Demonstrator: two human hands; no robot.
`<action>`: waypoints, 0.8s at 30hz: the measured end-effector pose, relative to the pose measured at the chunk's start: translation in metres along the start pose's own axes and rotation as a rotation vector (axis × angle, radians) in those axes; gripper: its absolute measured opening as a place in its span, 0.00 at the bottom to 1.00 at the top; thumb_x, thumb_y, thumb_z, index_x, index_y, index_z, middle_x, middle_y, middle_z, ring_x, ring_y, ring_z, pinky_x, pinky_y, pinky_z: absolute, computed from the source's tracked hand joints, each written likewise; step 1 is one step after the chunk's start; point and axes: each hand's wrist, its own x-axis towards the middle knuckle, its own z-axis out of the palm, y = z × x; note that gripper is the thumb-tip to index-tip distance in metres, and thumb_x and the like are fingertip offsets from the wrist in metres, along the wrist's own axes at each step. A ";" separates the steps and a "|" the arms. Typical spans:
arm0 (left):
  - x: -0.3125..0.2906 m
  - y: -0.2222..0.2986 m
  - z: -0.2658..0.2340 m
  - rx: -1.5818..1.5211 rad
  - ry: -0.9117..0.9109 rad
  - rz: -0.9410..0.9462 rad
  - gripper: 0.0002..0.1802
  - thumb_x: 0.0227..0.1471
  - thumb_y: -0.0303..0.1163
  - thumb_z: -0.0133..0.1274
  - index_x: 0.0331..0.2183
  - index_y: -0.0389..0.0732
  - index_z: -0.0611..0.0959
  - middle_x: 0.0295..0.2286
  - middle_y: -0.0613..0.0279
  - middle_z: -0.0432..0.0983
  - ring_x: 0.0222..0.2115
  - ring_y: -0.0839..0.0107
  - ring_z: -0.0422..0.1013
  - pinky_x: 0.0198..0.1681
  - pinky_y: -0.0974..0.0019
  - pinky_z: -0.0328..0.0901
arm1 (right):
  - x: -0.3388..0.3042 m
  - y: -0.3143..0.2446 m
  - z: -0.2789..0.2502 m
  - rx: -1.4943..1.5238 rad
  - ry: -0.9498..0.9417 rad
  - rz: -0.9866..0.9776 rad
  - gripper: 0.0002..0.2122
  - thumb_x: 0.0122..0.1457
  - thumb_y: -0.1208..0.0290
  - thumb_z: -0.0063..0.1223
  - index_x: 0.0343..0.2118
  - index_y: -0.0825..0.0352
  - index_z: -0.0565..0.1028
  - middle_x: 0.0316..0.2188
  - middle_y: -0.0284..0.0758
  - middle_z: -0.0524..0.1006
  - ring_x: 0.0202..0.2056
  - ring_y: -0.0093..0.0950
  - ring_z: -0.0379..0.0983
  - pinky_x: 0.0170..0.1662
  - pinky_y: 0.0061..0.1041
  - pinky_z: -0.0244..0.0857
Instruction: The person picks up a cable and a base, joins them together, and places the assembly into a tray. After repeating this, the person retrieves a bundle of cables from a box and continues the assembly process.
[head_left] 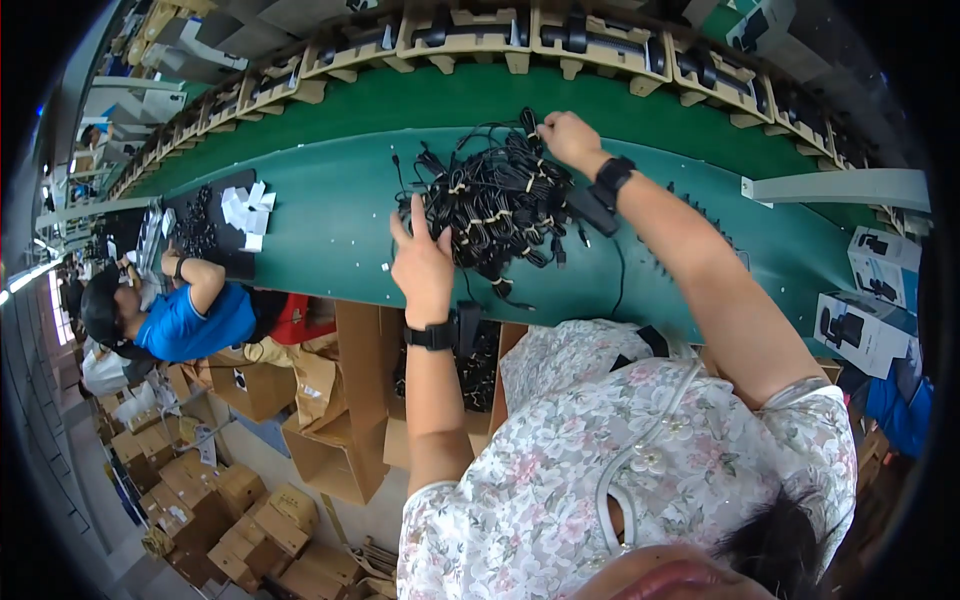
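A long workbench topped with a green mat (330, 225) curves across the head view, its straight edges bent by the lens; behind it runs a darker green conveyor strip (400, 105), and beyond that a row of pale cardboard trays holding black devices (590, 40) lines the far side; the room is a crowded factory floor, with brown cardboard cartons (250, 510) stacked on the ground under and beside the bench at the lower left. On the mat lies a tangled heap of black cables bound with pale ties (500, 200), roughly in the middle of the bench; the left hand (422, 262) rests at the heap's near left edge, fingers spread wide and pressing against the cables rather than closed on any; the right hand (570, 138) sits at the heap's far right edge, fingers curled narrow and pinching one cable bundle at the top; both wrists carry black bands. Farther left on the mat lie small white paper pieces (245, 210) beside a smaller dark pile of parts (195, 225); a co-worker in a blue shirt (190, 320) leans on the bench there. At the right edge stand white printed boxes showing a black device (865, 325), well apart from the heap.
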 end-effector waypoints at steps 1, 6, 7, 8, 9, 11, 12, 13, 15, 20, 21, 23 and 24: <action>-0.008 0.000 -0.002 -0.005 -0.004 0.016 0.30 0.45 0.41 0.52 0.51 0.50 0.63 0.49 0.44 0.57 0.35 0.50 0.69 0.32 0.56 0.67 | 0.006 0.004 0.009 -0.028 0.089 0.010 0.17 0.47 0.59 0.53 0.38 0.64 0.72 0.41 0.45 0.69 0.41 0.41 0.67 0.43 0.35 0.63; -0.028 0.003 -0.016 -0.196 0.250 0.127 0.31 0.45 0.33 0.53 0.51 0.42 0.62 0.47 0.44 0.58 0.41 0.49 0.64 0.40 0.58 0.64 | 0.007 0.012 0.016 -0.147 0.201 -0.034 0.19 0.47 0.60 0.54 0.40 0.66 0.69 0.37 0.44 0.70 0.41 0.39 0.67 0.42 0.35 0.63; -0.029 0.008 -0.018 -0.210 0.239 0.145 0.31 0.45 0.33 0.53 0.51 0.42 0.62 0.47 0.44 0.58 0.41 0.49 0.64 0.40 0.58 0.64 | 0.003 0.012 0.010 -0.083 0.148 -0.056 0.18 0.47 0.62 0.55 0.39 0.66 0.69 0.35 0.42 0.71 0.40 0.38 0.68 0.41 0.35 0.63; -0.029 0.009 -0.026 -0.278 0.278 0.228 0.31 0.45 0.32 0.53 0.51 0.40 0.62 0.48 0.44 0.58 0.43 0.49 0.63 0.43 0.58 0.61 | -0.001 0.009 0.008 -0.006 0.100 -0.080 0.17 0.47 0.63 0.55 0.38 0.66 0.69 0.33 0.40 0.72 0.38 0.38 0.68 0.40 0.35 0.62; -0.025 0.017 -0.033 -0.354 0.323 0.302 0.31 0.44 0.31 0.53 0.51 0.38 0.62 0.48 0.44 0.58 0.45 0.49 0.61 0.46 0.58 0.59 | -0.002 0.008 -0.001 0.063 0.052 -0.114 0.16 0.47 0.64 0.55 0.37 0.66 0.69 0.31 0.38 0.73 0.37 0.38 0.68 0.39 0.35 0.62; -0.018 0.037 -0.045 -0.438 0.358 0.391 0.31 0.44 0.29 0.54 0.50 0.36 0.62 0.48 0.44 0.57 0.47 0.49 0.59 0.49 0.57 0.56 | -0.017 0.007 -0.021 0.093 0.132 -0.184 0.15 0.47 0.66 0.55 0.37 0.66 0.69 0.30 0.37 0.73 0.36 0.37 0.68 0.38 0.34 0.62; -0.011 0.053 -0.048 -0.508 0.384 0.446 0.31 0.44 0.29 0.53 0.50 0.35 0.62 0.49 0.45 0.57 0.48 0.49 0.58 0.51 0.56 0.54 | -0.029 0.003 -0.032 0.123 0.198 -0.268 0.14 0.48 0.67 0.54 0.37 0.66 0.69 0.29 0.36 0.73 0.35 0.36 0.69 0.37 0.33 0.62; -0.002 0.071 -0.048 -0.578 0.406 0.504 0.30 0.44 0.28 0.53 0.50 0.34 0.62 0.49 0.45 0.57 0.49 0.49 0.57 0.52 0.55 0.51 | -0.039 0.002 -0.045 0.153 0.266 -0.348 0.12 0.49 0.68 0.54 0.36 0.65 0.70 0.28 0.35 0.73 0.34 0.35 0.69 0.36 0.32 0.62; 0.015 0.098 -0.042 -0.643 0.427 0.567 0.30 0.44 0.28 0.53 0.49 0.34 0.63 0.49 0.45 0.57 0.49 0.48 0.57 0.54 0.54 0.49 | -0.058 -0.006 -0.070 0.202 0.278 -0.385 0.12 0.49 0.69 0.53 0.36 0.65 0.70 0.28 0.34 0.73 0.33 0.32 0.69 0.35 0.30 0.63; 0.061 0.140 0.009 -0.467 0.031 0.691 0.26 0.45 0.27 0.50 0.48 0.36 0.65 0.45 0.48 0.65 0.45 0.60 0.62 0.53 0.56 0.51 | -0.102 -0.001 -0.125 0.522 0.173 -0.441 0.09 0.52 0.71 0.51 0.36 0.66 0.71 0.26 0.29 0.73 0.29 0.19 0.68 0.31 0.20 0.62; 0.070 0.149 0.017 -0.459 0.030 0.688 0.26 0.45 0.27 0.50 0.48 0.36 0.65 0.45 0.48 0.65 0.45 0.60 0.62 0.53 0.56 0.51 | -0.109 0.009 -0.133 0.529 0.170 -0.443 0.09 0.52 0.71 0.51 0.36 0.66 0.71 0.26 0.29 0.73 0.29 0.19 0.68 0.31 0.20 0.62; 0.083 0.165 0.030 -0.480 -0.490 0.661 0.22 0.50 0.32 0.47 0.47 0.35 0.65 0.40 0.52 0.70 0.39 0.70 0.67 0.47 0.60 0.58 | -0.121 0.033 -0.145 0.929 0.191 -0.224 0.10 0.53 0.72 0.52 0.37 0.68 0.70 0.25 0.27 0.72 0.28 0.14 0.66 0.30 0.17 0.61; 0.080 0.174 0.036 -0.472 -0.494 0.660 0.22 0.50 0.32 0.47 0.47 0.35 0.65 0.40 0.52 0.70 0.39 0.70 0.67 0.47 0.60 0.58 | -0.124 0.041 -0.151 0.937 0.191 -0.222 0.10 0.53 0.72 0.52 0.37 0.68 0.70 0.25 0.27 0.72 0.28 0.14 0.66 0.30 0.17 0.61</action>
